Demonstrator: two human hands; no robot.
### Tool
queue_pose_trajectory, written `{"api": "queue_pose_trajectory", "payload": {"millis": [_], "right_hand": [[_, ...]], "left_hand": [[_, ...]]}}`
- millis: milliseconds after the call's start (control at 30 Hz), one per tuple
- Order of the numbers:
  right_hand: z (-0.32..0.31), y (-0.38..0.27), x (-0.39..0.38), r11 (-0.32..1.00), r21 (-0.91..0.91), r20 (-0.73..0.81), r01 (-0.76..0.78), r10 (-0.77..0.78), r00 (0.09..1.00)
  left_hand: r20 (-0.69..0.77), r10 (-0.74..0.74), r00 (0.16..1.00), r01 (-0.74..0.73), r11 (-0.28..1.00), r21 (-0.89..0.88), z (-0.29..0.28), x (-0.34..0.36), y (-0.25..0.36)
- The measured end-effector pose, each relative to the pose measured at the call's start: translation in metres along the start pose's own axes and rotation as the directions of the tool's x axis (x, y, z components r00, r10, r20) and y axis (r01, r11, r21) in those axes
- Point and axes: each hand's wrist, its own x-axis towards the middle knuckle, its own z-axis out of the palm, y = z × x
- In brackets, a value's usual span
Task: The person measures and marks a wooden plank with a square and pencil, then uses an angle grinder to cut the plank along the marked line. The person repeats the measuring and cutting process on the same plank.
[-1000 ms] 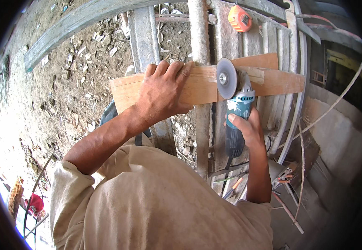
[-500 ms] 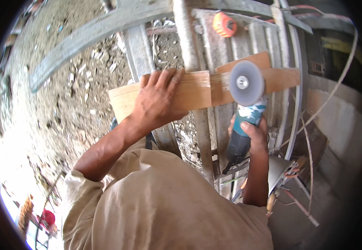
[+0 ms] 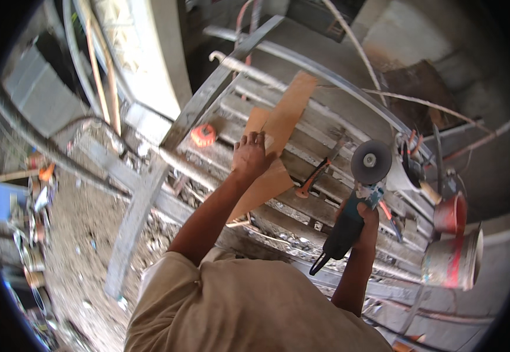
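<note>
My left hand [image 3: 251,154] is curled over light brown plywood strips [image 3: 290,102], which overlap on a slatted platform [image 3: 302,223]. My right hand [image 3: 360,226] is closed around a teal and black angle grinder [image 3: 343,232], held right of the plywood with its grey disc [image 3: 370,161] raised and clear of the wood. A hammer [image 3: 310,183] with an orange and black handle lies between the plywood and the grinder. An orange tape measure [image 3: 203,135] rests left of my left hand.
Grey rails [image 3: 319,67] border the platform. At right are a container of tools [image 3: 406,175], a red pail [image 3: 449,216] and a paint-streaked bucket [image 3: 445,264]. Rubble ground [image 3: 76,234] lies at left, bent rods [image 3: 43,146] at upper left, a pale post [image 3: 149,47] behind.
My view has swung round, so the plywood now runs diagonally and more surroundings show. The grinder is now apart from the plywood, to its right. My left hand remains on the plywood.
</note>
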Motion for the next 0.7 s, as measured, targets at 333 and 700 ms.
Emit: {"api": "queue_pose_trajectory", "payload": {"millis": [333, 700], "right_hand": [[0.008, 0.023, -0.094, 0.98, 0.118, -0.331, 0.159, -0.113, 0.937], [0.008, 0.029, -0.12, 0.988, 0.048, -0.439, 0.149, -0.113, 0.891]], "left_hand": [[-0.116, 0.013, 0.993, 0.024, 0.95, 0.312, 0.032, 0.076, 0.044], [-0.147, -0.127, 0.981, 0.173, 0.919, 0.355, -0.081, 0.176, -0.058]]}}
